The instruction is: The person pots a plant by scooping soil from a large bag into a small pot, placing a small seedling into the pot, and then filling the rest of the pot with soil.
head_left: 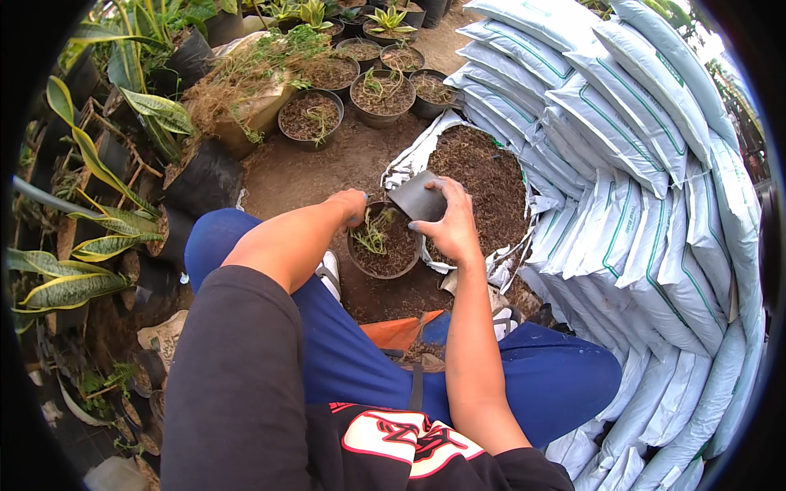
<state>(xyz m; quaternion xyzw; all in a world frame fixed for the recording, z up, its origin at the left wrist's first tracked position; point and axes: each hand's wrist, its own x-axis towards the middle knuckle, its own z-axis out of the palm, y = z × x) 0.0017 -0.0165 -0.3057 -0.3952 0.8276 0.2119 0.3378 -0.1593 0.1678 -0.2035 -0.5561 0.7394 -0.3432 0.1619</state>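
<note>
- My left hand [354, 204] rests on the far left rim of the pot [385, 245], fingers curled down over the edge and closed on it.
- My right hand [452, 225] grips a scoop [417, 196], thumb on one side and fingers wrapped round the other, clamped tight.
- The scoop is a dark, flat-sided piece of plastic, held tilted just above the pot's far right rim.
- The pot is round, black and shallow, standing on bare ground between my knees.
- It is filled nearly to the brim with dark brown, crumbly soil.
- A small green plant [374, 236] with thin, strappy leaves sits in the pot, left of centre, near my left hand.
- Just right of the pot and behind it, an open sack [409, 159] lies slit wide, its white lining folded back, heaped with the same coarse brown soil [483, 176].
- Further right of the pot, stacked sacks [647, 147], pale with green lines, rise in a curved wall.
- Beyond the pot, a cluster of pots [360, 82] holds soil and small sprouts.
- Left of the pot stand snake plants [98, 164] with yellow-edged leaves in black bags.
- Near side of the pot, an orange tool [401, 331] lies between my blue trouser legs.
</note>
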